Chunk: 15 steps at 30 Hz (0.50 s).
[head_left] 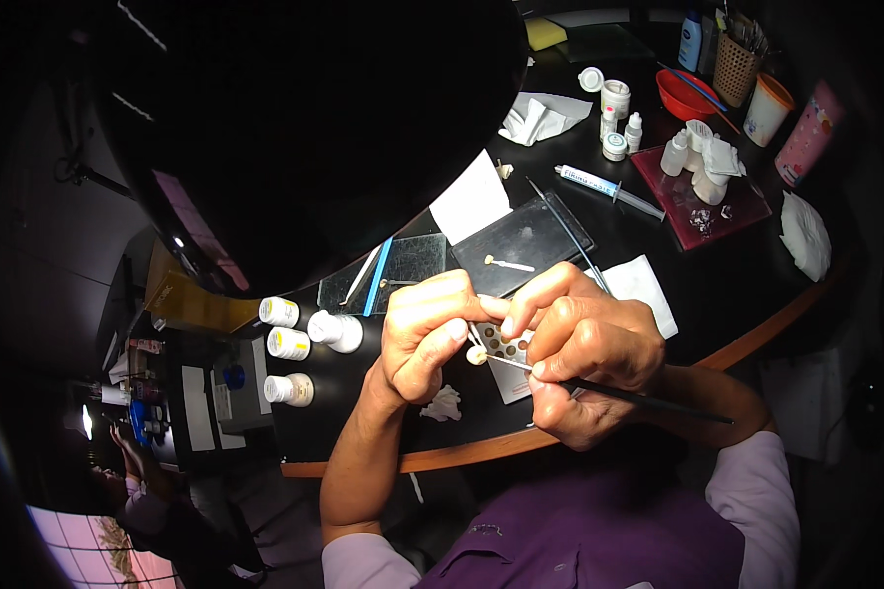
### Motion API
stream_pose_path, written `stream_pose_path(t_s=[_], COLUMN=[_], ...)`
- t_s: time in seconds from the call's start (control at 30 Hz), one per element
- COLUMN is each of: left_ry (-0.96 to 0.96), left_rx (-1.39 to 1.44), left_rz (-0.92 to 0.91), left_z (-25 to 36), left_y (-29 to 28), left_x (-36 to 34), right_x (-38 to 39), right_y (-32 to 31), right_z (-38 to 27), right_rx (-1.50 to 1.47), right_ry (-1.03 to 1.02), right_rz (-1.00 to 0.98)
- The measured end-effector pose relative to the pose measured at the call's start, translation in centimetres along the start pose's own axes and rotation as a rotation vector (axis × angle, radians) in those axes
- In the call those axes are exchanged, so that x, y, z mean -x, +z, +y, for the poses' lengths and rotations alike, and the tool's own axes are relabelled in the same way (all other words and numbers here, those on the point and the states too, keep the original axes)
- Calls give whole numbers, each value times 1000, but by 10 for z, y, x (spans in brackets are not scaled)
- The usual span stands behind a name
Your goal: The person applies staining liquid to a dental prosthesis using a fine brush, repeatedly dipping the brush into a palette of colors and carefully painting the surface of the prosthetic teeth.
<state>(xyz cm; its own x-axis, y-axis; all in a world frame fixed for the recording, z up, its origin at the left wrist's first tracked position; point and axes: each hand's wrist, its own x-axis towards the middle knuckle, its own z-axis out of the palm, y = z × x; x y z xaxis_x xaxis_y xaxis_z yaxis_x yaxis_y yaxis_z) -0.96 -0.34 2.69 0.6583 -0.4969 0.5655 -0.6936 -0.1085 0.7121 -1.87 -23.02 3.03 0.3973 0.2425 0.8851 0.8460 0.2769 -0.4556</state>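
Observation:
My left hand (424,339) is closed in a pinch on a thin peg, which carries a small cream tooth crown (476,355) at its end. In my right hand (604,348) is a fine brush with a long black handle (648,398), gripped like a pen. Its tip reaches the crown; whether it touches cannot be made out. The fingers of both hands meet above the crown. Partly hidden under them lies a white card with brown dots (511,383). Another crown on a pale peg (511,264) rests on a black tile (550,231) beyond my hands.
White jars (288,344) stand at the left, beside a glass plate (417,260). A large dark lamp or lens head (314,128) hangs over the left side. Farther right are a syringe (609,191), a dark red tray (692,211) with bottles and a red bowl (688,96).

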Motion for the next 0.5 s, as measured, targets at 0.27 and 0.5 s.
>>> stream_pose_path(t_s=[0.27, 0.5], left_ry=[-214, -277], left_rx=[341, 400], left_rz=[51, 19], left_z=[2, 6], left_y=[6, 2], left_x=[10, 10], right_x=[-3, -1], right_y=[8, 18], right_z=[-10, -13], right_rx=[-21, 58], right_ry=[22, 6], right_rz=[14, -85])
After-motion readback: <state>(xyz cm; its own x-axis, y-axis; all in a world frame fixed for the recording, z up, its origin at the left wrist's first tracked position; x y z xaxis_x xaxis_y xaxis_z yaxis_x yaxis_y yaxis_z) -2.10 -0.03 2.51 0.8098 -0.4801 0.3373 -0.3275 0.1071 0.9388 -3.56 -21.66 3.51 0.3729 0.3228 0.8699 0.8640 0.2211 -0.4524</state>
